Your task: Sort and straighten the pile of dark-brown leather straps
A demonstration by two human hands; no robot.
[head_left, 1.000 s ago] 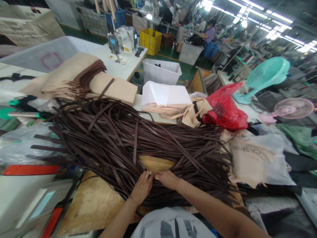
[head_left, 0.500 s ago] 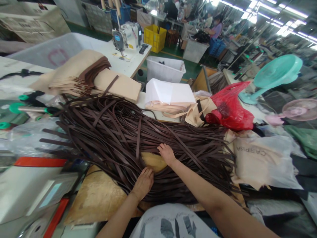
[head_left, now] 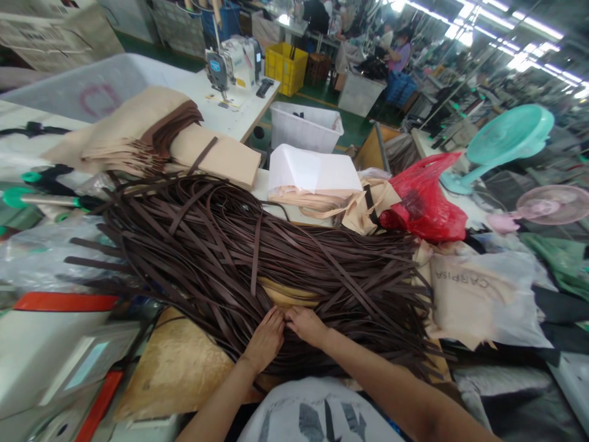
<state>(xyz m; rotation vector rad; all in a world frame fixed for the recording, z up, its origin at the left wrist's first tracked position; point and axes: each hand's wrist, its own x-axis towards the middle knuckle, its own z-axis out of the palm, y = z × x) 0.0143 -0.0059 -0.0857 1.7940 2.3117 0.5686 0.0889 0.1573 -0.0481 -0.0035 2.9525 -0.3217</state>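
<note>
A broad heap of dark brown leather-like strips [head_left: 216, 239] lies across the work surface before me. My left hand [head_left: 268, 334] rests at the near side of the heap, its fingers curled around strips. Right beside it, my right hand [head_left: 307, 325] has its fingers pinched together, the fingertips of both hands nearly meeting. What the right fingertips pinch seems to be the edge of a brown strip, mostly hidden. Just beyond the hands a yellowish patch of board [head_left: 288, 293] shows through a gap between the strips.
Stacked beige panels [head_left: 221, 150], white paper [head_left: 313, 169] and a red plastic bag [head_left: 427, 199] border the heap's far side. A sewing machine [head_left: 234, 67] stands behind. To the right are a clear bag [head_left: 488, 294] and a green fan [head_left: 510, 138]; a scale-like device [head_left: 83, 362] sits left.
My right hand has come from the far edge of the yellowish gap back toward me, next to my left hand. The gap has narrowed. My left hand has barely moved.
</note>
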